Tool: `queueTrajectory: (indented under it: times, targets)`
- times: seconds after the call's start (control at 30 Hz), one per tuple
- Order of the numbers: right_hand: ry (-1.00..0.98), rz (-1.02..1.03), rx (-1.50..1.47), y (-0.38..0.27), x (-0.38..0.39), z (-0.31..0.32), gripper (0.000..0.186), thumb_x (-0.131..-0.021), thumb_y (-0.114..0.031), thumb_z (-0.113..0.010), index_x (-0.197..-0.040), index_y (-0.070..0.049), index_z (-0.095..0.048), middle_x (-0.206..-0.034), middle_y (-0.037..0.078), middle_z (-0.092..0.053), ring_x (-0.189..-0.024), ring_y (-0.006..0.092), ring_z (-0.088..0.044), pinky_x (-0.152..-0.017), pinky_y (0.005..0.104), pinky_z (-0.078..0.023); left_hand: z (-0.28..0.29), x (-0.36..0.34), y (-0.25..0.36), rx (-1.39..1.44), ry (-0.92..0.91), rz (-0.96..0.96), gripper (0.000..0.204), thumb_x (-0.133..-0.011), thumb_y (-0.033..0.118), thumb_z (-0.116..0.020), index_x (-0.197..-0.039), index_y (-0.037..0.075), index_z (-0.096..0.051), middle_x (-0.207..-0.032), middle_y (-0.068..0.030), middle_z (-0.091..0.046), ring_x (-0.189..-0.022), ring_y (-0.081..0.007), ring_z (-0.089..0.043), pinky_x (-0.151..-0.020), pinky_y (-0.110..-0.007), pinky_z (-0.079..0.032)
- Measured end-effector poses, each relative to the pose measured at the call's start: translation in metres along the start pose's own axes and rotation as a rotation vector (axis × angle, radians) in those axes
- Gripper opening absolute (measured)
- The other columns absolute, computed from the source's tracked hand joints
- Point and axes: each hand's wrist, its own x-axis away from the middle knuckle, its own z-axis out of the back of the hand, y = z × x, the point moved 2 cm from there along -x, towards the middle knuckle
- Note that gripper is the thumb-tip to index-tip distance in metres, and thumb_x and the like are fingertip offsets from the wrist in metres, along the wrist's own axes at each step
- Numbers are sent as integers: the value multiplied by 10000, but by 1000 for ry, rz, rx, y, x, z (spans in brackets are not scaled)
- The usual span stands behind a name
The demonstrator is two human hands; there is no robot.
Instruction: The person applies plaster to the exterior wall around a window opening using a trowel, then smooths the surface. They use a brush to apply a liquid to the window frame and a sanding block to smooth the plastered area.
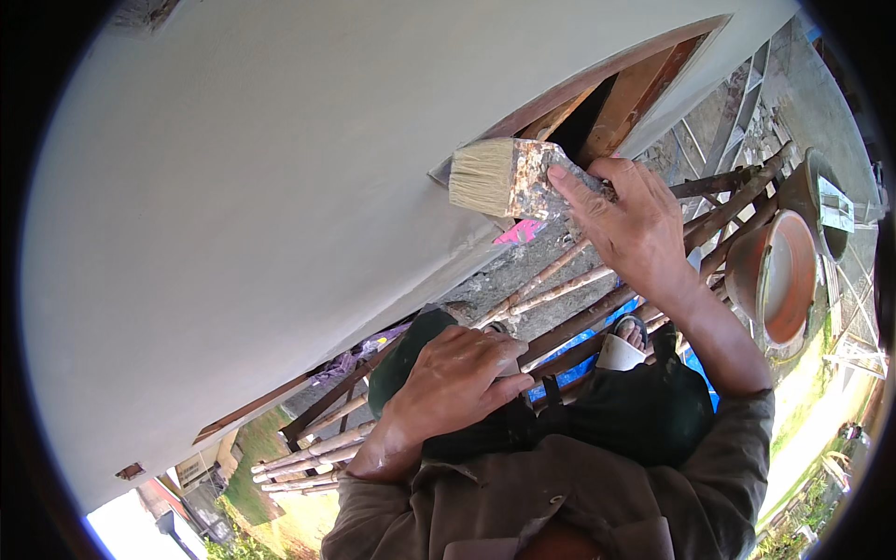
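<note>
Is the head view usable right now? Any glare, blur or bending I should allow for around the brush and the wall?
Head view: daylight is even on the pale wall, no harsh glare; the brush in the right hand is sharp enough to show its bristles; the left hand is slightly softer; the fisheye bends the wall edge and the scaffold poles, with a dark rim at the corners.
</note>
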Motion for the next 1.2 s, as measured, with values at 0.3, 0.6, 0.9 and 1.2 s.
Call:
queueTrajectory:
  times: [0.3,0.6,0.9,1.2]
  targets:
    - [42,-255,130,57,14,20,492,-807,-102,-748,-1287,-163,-658,-987,102,-614,-873,267,-622,-750,374,-517,-4,-3,-1,-25,2,3,385,-803,246,-785,-1117,66,-656,-1037,-96,-705,-932,-288,-674,-826,-386,-501]
    - [-8,-40,24,18,12,31,500,-744,-210,-765,-1237,-204,-683,-911,43,-585,-802,218,-600,-707,363,-523,-8,-17,-4,-54,-28,18,356,-816,224,-774,-1109,61,-653,-1018,-103,-697,-878,-306,-652,-797,-407,-493]
    - [108,-123,142,66,-3,39,431,-770,-233,-762,-1197,-217,-706,-879,18,-575,-779,204,-599,-655,345,-522,-11,-25,1,-92,-52,57,350,-823,210,-765,-1124,77,-647,-1024,-110,-699,-837,-320,-641,-770,-413,-483]
    - [81,-169,144,128,5,52,431,-853,-210,-707,-1281,-190,-663,-945,73,-584,-844,271,-595,-769,391,-497,-15,-42,9,-111,-60,56,315,-856,286,-728,-1069,68,-646,-965,-99,-695,-875,-295,-664,-794,-398,-492]
